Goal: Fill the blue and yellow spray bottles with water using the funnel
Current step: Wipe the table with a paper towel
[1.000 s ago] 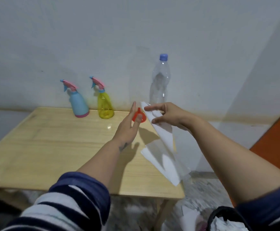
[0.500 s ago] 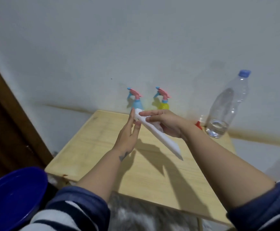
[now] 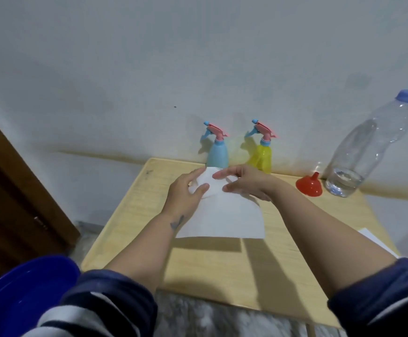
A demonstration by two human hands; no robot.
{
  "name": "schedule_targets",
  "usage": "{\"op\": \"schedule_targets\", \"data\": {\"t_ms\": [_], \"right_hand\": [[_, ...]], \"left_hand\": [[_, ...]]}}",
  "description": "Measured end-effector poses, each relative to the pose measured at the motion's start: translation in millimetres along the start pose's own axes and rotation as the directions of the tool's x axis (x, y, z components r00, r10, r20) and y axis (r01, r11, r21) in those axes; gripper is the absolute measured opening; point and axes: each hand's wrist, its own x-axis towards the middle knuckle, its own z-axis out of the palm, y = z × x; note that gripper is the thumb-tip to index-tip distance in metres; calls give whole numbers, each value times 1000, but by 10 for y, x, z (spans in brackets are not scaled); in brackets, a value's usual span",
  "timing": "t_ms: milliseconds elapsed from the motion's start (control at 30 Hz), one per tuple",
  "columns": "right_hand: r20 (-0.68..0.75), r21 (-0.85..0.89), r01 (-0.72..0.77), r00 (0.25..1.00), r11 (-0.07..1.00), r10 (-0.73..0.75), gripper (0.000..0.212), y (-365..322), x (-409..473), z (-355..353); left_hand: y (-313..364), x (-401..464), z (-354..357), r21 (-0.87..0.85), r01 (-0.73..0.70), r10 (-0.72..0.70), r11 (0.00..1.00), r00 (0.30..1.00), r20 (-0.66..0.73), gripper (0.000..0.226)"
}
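A blue spray bottle (image 3: 217,152) and a yellow spray bottle (image 3: 262,153), both with pink trigger heads, stand at the back of the wooden table (image 3: 134,215) against the wall. A red funnel (image 3: 309,186) lies mouth-down to their right, beside a clear water bottle (image 3: 365,152) with a blue cap and a little water in it. Above the table, my left hand (image 3: 186,193) and my right hand (image 3: 243,182) hold a white sheet of paper (image 3: 224,215) by its far edge, pinching it between thumb and fingers.
A blue plastic basin (image 3: 20,290) sits at the lower left, off the table. A dark wooden door (image 3: 10,203) stands at the left. Another white sheet (image 3: 378,242) pokes out at the table's right edge.
The paper, held edge-on by the right hand before, now hangs spread flat with both hands pinching it. The view has swung left, so the funnel and water bottle show on the right.
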Motion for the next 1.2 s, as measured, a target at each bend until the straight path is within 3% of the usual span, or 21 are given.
{"op": "schedule_targets", "data": {"t_ms": [167,233,433,500,600,700,767,867,1033,1200], "right_hand": [[-149,-316,-46,989,947,-2,35,274,499,-68],[-209,-357,-76,978,931,0,31,384,700,-109],[-199,-421,-122,979,899,40,35,767,1267,-199],[-191,-426,-136,980,895,58,36,928,1392,-195],[-170,-482,-116,985,869,38,39,1139,1493,-157],[-168,-703,-103,985,704,-24,40,1250,1479,-62],[-183,-788,-91,979,609,-90,39,1269,1425,12],[-173,-803,-60,976,593,-135,52,1337,1343,145],[-128,-799,-137,990,585,58,72,1520,1215,301],[-104,-834,-129,992,537,77,71,1554,1103,295]], "left_hand": [[-257,399,143,66,65,-65,996,998,-8,24],[-394,584,209,107,84,-84,991,996,-2,22],[-778,1138,490,306,56,-92,950,990,105,40],[-923,1245,592,432,31,-106,901,983,151,50],[-1063,1299,722,675,-10,-141,738,976,168,63],[-1144,1289,795,792,-60,-159,608,968,196,69],[-1174,1275,797,828,-101,-160,552,961,224,70],[-1185,1238,766,846,-205,-111,493,949,294,70],[-1215,1158,723,847,-250,-208,468,901,381,81],[-1192,1118,682,866,-288,-245,409,879,408,85]]}}
